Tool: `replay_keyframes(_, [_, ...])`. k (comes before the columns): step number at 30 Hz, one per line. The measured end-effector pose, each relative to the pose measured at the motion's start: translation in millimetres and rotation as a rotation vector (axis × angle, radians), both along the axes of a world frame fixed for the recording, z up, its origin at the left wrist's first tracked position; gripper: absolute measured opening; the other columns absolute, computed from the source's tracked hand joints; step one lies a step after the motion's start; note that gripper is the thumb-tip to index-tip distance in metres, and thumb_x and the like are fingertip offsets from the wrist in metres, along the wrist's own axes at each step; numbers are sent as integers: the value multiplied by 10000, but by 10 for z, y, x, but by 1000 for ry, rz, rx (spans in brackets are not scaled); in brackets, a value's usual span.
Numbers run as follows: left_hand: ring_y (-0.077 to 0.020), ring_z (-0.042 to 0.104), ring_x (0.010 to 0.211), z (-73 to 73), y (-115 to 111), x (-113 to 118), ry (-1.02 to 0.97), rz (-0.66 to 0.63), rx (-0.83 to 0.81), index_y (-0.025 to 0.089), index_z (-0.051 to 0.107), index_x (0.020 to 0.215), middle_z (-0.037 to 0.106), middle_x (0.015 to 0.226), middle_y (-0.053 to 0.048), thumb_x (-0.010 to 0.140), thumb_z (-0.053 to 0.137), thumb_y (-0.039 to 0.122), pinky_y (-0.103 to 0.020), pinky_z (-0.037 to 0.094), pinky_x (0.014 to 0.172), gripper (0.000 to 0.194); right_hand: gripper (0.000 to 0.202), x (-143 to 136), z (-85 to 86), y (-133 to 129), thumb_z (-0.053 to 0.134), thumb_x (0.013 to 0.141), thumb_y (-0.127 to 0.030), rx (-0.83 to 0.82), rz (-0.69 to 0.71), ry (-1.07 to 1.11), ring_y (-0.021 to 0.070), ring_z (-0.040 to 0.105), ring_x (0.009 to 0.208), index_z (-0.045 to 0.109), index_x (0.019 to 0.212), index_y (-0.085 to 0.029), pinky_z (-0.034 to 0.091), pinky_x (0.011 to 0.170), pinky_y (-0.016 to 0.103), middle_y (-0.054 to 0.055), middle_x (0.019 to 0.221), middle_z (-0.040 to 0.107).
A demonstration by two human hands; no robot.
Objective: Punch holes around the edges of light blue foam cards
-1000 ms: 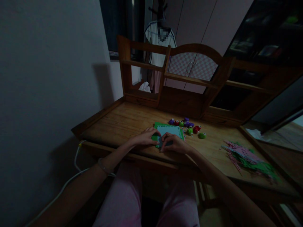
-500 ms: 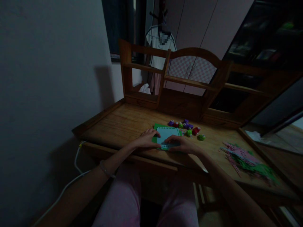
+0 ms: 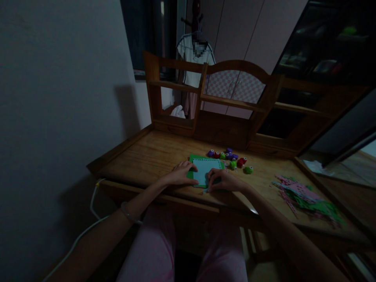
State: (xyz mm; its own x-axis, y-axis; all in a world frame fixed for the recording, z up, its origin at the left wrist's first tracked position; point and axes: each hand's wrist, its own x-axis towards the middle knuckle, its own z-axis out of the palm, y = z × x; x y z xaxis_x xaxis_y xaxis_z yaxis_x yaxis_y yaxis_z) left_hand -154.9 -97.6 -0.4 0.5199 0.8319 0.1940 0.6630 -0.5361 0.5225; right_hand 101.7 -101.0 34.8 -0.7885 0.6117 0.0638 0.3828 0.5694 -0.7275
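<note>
A pale blue sheet (image 3: 202, 169) with a row of small holes along its far edge lies on a green sheet (image 3: 191, 158) near the desk's front edge. My left hand (image 3: 183, 173) rests on the sheets' left side, thumb and fingers apart. At the right side, my right hand (image 3: 221, 180) has its thumb and fingers pinched together over a small pale blue scrap (image 3: 205, 191) at the near edge. Just behind the sheets sit several small purple, red and green figures with round eyes, among them a red one (image 3: 241, 162) and a green one (image 3: 248, 170).
A pile of pink and green cut pieces (image 3: 308, 196) lies on the right of the wooden desk (image 3: 141, 156). A wooden shelf (image 3: 229, 100) rises along the back. At the left a white cable (image 3: 93, 201) hangs by the wall.
My right hand has drawn its fingers together and moved toward the near edge, where a pale blue scrap now sticks out. My left hand stays on the sheets. The view has shifted slightly.
</note>
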Motion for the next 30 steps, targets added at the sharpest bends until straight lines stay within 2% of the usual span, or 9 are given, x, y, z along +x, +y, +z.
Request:
replay_keyframes(5, [-239,430,1099,2,-1,0,10,5,8,261,540,1084,474,1128,-47,641,664,593,-378,346,962,567,236,258,105,-45,716,679,-455,-9,6,-102,180,547,933,725,779,-242,404,877,328,19,985,576])
replay_keyframes(8, [-249,415,1148,11,-72,31,17,9,36,259,529,1115,462,1191,-56,679,656,551,-401,338,989,540,277,353,181,-84,700,710,-424,-34,11,-103,183,535,979,692,933,-259,402,890,334,14,1036,583])
replay_keyframes(11, [-257,280,1298,9,-182,114,15,-40,101,254,480,1225,337,1386,-68,784,604,395,-416,262,1065,479,374,402,199,-89,651,765,-384,-57,-65,-107,176,542,951,600,1120,-275,433,832,325,20,1055,590])
replay_keyframes(13, [-215,211,1350,6,-245,179,13,-160,93,249,400,1319,234,1471,-55,864,486,261,-377,242,1092,463,370,394,174,-78,616,795,-352,-41,-108,-100,171,550,926,574,1152,-267,446,802,317,28,1054,596])
replay_keyframes(16, [-158,223,1354,14,-295,245,26,-308,24,244,322,1381,239,1484,-34,916,347,203,-330,240,1105,467,294,312,112,-60,612,798,-313,65,-105,-62,175,556,933,611,1084,-247,432,842,330,33,1033,615])
replay_keyframes(19, [-145,256,1342,19,-290,264,20,-297,25,246,343,1374,295,1464,-20,931,319,232,-325,236,1110,445,200,201,58,-44,615,802,-313,135,-37,-18,173,568,925,651,978,-227,414,877,336,31,968,639])
replay_keyframes(23, [-150,305,1314,-2,-261,274,49,-283,101,226,376,1359,331,1445,-29,885,387,175,-311,247,1102,476,203,151,14,3,635,786,-382,95,-4,1,166,581,871,672,886,-210,429,844,323,30,908,639])
replay_keyframes(26, [-162,310,1307,-13,-265,280,98,-275,137,232,362,1367,320,1450,-26,844,413,126,-318,248,1096,536,224,238,11,31,667,749,-418,71,4,-18,170,571,887,700,832,-212,426,846,321,33,921,622])
replay_keyframes(30, [-177,309,1301,2,-292,271,155,-267,170,314,333,1378,273,1472,15,821,388,75,-346,262,1074,608,218,469,62,-15,686,723,-435,43,-20,-67,174,549,917,725,784,-230,427,847,324,35,993,581])
